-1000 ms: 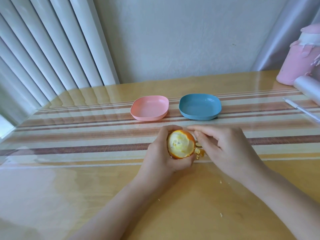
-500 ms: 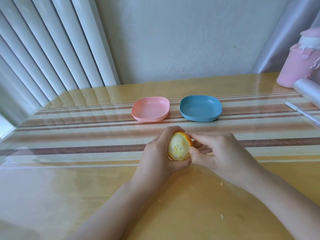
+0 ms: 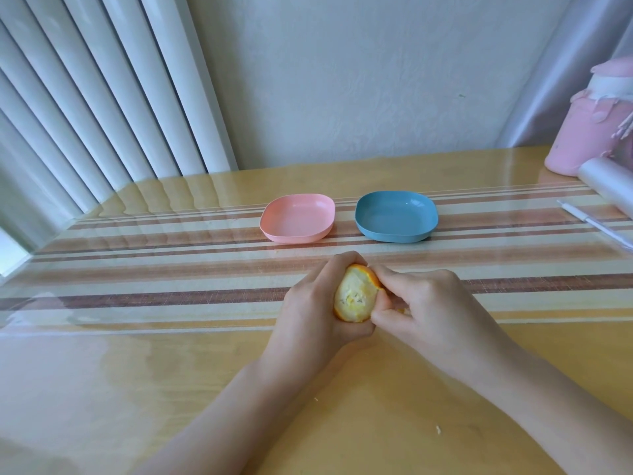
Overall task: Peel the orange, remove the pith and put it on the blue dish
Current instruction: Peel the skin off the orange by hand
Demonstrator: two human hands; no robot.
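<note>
Head-height view, forward and down, close over table [image 3: 102, 389].

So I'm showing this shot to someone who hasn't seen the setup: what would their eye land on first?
Probably the half-peeled orange at centre, gripped by the left hand while the right hand picks at its edge. Next, the two empty dishes side by side behind it on the striped mat: the pink dish on the left, the blue dish on the right.

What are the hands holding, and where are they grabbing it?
A half-peeled round orange. The left hand wraps its left side and back; the right hand pinches its right edge, where orange peel remains.
</note>
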